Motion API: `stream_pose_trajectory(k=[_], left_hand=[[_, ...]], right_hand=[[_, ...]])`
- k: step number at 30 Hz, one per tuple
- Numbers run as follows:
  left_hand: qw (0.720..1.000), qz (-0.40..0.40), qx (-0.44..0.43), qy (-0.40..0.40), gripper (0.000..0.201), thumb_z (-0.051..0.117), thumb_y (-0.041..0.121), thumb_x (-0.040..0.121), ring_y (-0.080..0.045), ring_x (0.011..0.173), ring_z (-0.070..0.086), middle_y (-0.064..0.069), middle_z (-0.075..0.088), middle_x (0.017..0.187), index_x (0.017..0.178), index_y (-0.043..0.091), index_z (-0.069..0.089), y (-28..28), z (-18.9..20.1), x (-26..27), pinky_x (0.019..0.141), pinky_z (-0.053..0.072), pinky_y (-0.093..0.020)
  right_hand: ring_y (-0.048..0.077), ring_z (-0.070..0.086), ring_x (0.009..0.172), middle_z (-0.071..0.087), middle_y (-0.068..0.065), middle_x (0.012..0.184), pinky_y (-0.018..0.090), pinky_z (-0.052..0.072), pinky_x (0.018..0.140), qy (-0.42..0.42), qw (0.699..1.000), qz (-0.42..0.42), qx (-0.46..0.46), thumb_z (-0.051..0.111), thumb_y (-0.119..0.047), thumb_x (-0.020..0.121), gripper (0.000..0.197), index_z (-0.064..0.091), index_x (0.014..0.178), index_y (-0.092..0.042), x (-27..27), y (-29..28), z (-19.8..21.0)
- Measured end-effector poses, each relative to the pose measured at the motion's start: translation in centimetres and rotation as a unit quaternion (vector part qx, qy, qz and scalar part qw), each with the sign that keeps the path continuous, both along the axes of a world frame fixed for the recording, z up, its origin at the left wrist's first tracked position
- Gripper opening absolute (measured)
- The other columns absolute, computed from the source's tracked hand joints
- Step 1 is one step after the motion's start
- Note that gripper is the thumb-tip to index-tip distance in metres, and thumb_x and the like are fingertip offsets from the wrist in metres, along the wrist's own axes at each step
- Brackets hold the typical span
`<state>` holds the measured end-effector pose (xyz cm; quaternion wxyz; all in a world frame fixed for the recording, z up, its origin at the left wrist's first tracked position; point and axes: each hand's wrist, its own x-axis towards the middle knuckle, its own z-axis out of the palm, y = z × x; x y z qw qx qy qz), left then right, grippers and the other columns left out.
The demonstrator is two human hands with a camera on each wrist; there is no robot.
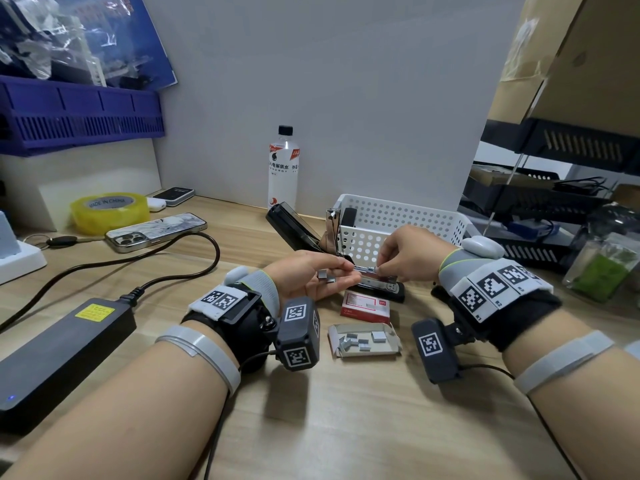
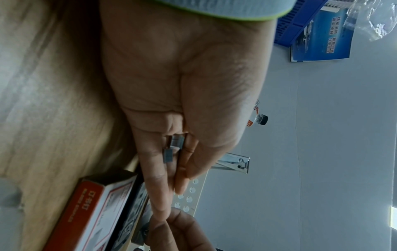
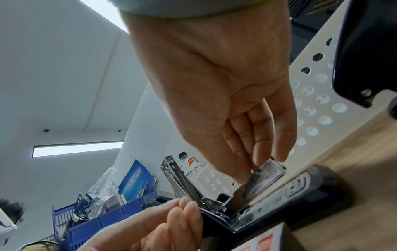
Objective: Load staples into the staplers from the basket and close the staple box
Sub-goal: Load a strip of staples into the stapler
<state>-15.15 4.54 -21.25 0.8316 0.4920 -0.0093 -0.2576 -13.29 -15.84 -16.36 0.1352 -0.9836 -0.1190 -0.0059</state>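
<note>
While the left hand (image 1: 313, 277) cups two staple strips (image 2: 174, 147), right fingers (image 3: 247, 171) pinch one stapler's (image 1: 381, 287) magazine.

Both hands (image 1: 313, 275) (image 1: 412, 258) fingers pinched together

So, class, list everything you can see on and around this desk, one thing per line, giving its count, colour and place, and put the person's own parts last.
stapler: one, black, opened on the desk in front of the basket
basket: one, white, perforated, behind the hands
staple box sleeve: one, red and white, beside the stapler
staple tray: one, grey card, open, near edge, loose staple strips inside
bottle: one, clear, black cap, by the wall
tape roll: one, yellow, far left
phone: one, marbled case, left
power brick: one, black, near left
crate: one, blue, upper left
left hand: holds staple strips
right hand: pinches at the stapler's metal rail
</note>
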Motion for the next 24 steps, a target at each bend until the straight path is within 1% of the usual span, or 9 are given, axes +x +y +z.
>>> stream_pose_trajectory(k=[3,6,9,11,14,16,20,22,24], left_hand=[[1.000,-0.005,0.000,-0.001,0.020,0.060,0.001,0.093,-0.035,0.111,0.067,-0.028,0.070,0.104,0.106,-0.013,0.062,0.0,0.0,-0.1,0.099,0.048,-0.034],[1.000,-0.015,-0.013,-0.003,0.021,0.059,0.000,0.093,-0.038,0.111,0.066,-0.031,0.068,0.108,0.107,-0.015,0.061,-0.2,0.2,-0.3,0.099,0.049,-0.036],[0.999,-0.034,-0.030,0.005,0.026,0.056,0.003,0.095,-0.041,0.114,0.064,-0.034,0.066,0.113,0.112,-0.017,0.058,-0.3,0.3,-0.5,0.102,0.047,-0.038],[0.998,-0.048,-0.031,0.007,0.034,0.053,0.011,0.099,-0.040,0.118,0.061,-0.034,0.062,0.122,0.120,-0.016,0.055,-0.2,0.3,-0.6,0.104,0.045,-0.037],[0.999,-0.047,-0.025,0.004,0.044,0.050,0.021,0.101,-0.039,0.120,0.061,-0.033,0.060,0.125,0.127,-0.015,0.052,-0.2,0.2,-0.8,0.103,0.046,-0.036],[0.999,-0.039,-0.034,0.005,0.045,0.049,0.023,0.102,-0.037,0.118,0.061,-0.029,0.061,0.123,0.127,-0.014,0.052,-0.3,0.3,-0.8,0.099,0.050,-0.038],[0.996,-0.043,-0.078,0.007,0.050,0.043,0.008,0.094,-0.029,0.104,0.060,-0.025,0.051,0.128,0.140,-0.014,0.040,-0.3,0.5,-0.9,0.098,0.049,-0.038],[0.993,-0.057,-0.103,0.015,0.049,0.033,0.001,0.090,-0.029,0.100,0.061,-0.024,0.056,0.120,0.136,-0.011,0.043,-0.4,0.6,-1.1,0.096,0.050,-0.036],[0.990,-0.068,-0.124,0.015,0.056,0.028,-0.001,0.087,-0.031,0.103,0.062,-0.025,0.056,0.120,0.141,-0.008,0.039,-0.5,0.7,-1.3,0.098,0.050,-0.038]], right_hand=[[0.008,0.065,0.075,0.073,-0.010,0.078,0.024,0.054,0.071,0.001,1.000,0.004,-0.007,0.077,-0.023,0.080,0.001,0.077,0.081,-0.022,0.1,0.1,0.0],[0.005,0.062,0.078,0.069,-0.015,0.079,0.019,0.045,0.064,-0.008,1.000,0.014,-0.007,0.077,-0.025,0.081,0.005,0.076,0.085,-0.025,0.0,-0.1,0.0],[0.008,0.062,0.082,0.069,-0.012,0.085,0.024,0.046,0.073,-0.051,0.997,0.017,0.051,0.073,-0.033,0.087,0.009,0.074,0.092,-0.026,-0.2,-0.6,-0.1],[0.009,0.063,0.079,0.070,-0.009,0.084,0.029,0.050,0.076,-0.074,0.991,0.032,0.110,0.070,-0.036,0.089,0.010,0.073,0.090,-0.027,-0.6,-0.7,-0.6],[0.011,0.063,0.072,0.072,-0.004,0.076,0.034,0.052,0.074,-0.041,0.975,0.081,0.204,0.075,-0.028,0.085,0.005,0.074,0.083,-0.024,-1.3,-0.2,-1.4],[0.010,0.063,0.070,0.072,-0.004,0.074,0.034,0.052,0.072,-0.003,0.968,0.119,0.220,0.078,-0.026,0.082,0.005,0.076,0.085,-0.023,-1.7,0.3,-1.6],[0.003,0.058,0.063,0.069,-0.008,0.071,0.025,0.048,0.065,0.013,0.964,0.154,0.216,0.083,-0.029,0.075,0.013,0.077,0.086,-0.026,-1.9,1.2,-1.7],[0.005,0.058,0.063,0.068,-0.007,0.069,0.032,0.050,0.066,0.008,0.966,0.143,0.217,0.084,-0.031,0.070,0.018,0.077,0.085,-0.025,-1.8,1.5,-1.9],[0.008,0.059,0.064,0.067,-0.007,0.067,0.037,0.054,0.068,-0.001,0.967,0.128,0.222,0.085,-0.031,0.066,0.021,0.075,0.082,-0.023,-1.5,1.6,-2.1]])
